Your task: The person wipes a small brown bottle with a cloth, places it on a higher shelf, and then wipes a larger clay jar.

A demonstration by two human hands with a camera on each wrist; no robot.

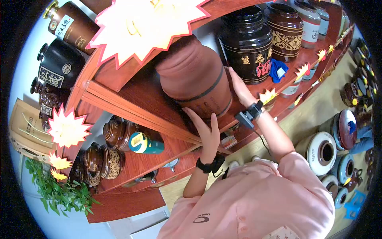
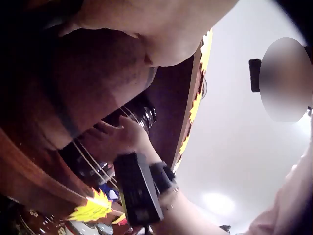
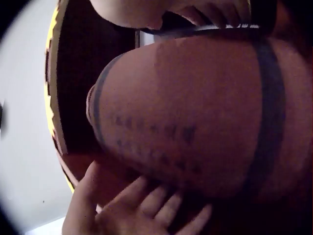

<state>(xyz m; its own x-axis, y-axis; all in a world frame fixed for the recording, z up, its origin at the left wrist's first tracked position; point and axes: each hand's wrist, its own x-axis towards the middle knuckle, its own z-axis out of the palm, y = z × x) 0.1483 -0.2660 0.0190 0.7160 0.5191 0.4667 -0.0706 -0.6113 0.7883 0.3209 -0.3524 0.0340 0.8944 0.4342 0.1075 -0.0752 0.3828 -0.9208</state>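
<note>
A large reddish-brown clay jar (image 1: 195,75) with dark bands and small dark writing is on the wooden shelf, between my two hands. My left hand (image 1: 207,133) lies along the near left side of the jar, its fingers extended and the thumb apart. On the other side, my right hand (image 1: 242,87) rests against the jar with fingers straight. In the right wrist view the jar (image 3: 181,112) fills the middle, with the left hand (image 3: 142,205) below it. The left wrist view shows the right hand (image 2: 120,137) beside the jar (image 2: 98,78).
A glossy black jar (image 1: 246,47) stands close beyond my right hand, with a blue cloth (image 1: 277,71) by it. Starburst price tags (image 1: 267,96) line the shelf edge. A teal-and-yellow container (image 1: 146,143) and brown jars occupy the lower shelf. White jars (image 1: 321,153) stand on the floor at right.
</note>
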